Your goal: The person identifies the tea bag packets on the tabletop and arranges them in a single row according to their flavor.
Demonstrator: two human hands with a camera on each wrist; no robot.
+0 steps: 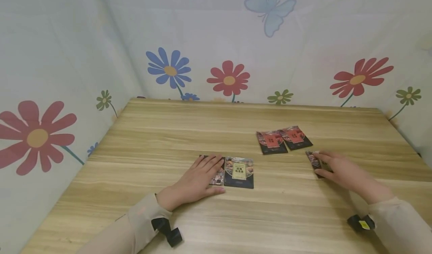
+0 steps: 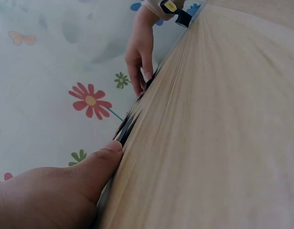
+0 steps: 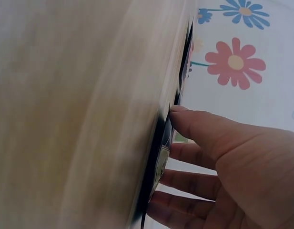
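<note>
- five flat packets on the desk (image 1: 152,134); work looks partway along, as far as layout tells
- looks settled: two red-label packets, the left one (image 1: 271,141) and the right one (image 1: 295,137), flat, side by side at slightly different angles, toward the far side of the desk; cannot tell whether their edges touch
- looks nearly settled: yellow-label packet (image 1: 239,172) flat, label up, nearer the person; just beside it on the left, a partly covered packet (image 1: 218,176); the two roughly lined up, so I'd call this a second pair
- left grip (image 1: 199,179): palm down over the covered packet, fingers extended and fairly close together, thumb out on the desk side; pressing or resting, cannot tell which; not wrapped round anything; covered packet's front mostly hidden, so its label cannot be read
- right grip (image 1: 347,171): narrowed on the end packet (image 1: 314,163), thumb at one edge, fingers at the other; right wrist view shows the same plus a pale yellowish label; how firm the hold is, cannot tell
- end packet's place: right of the red-label ones and a bit nearer the person, low at the desk; well apart from the yellow-label packet
- left over, by my reading: the end packet, the only one lying without a neighbour lined up; also both hands have yet to come off the packets; rest looks placed
</note>
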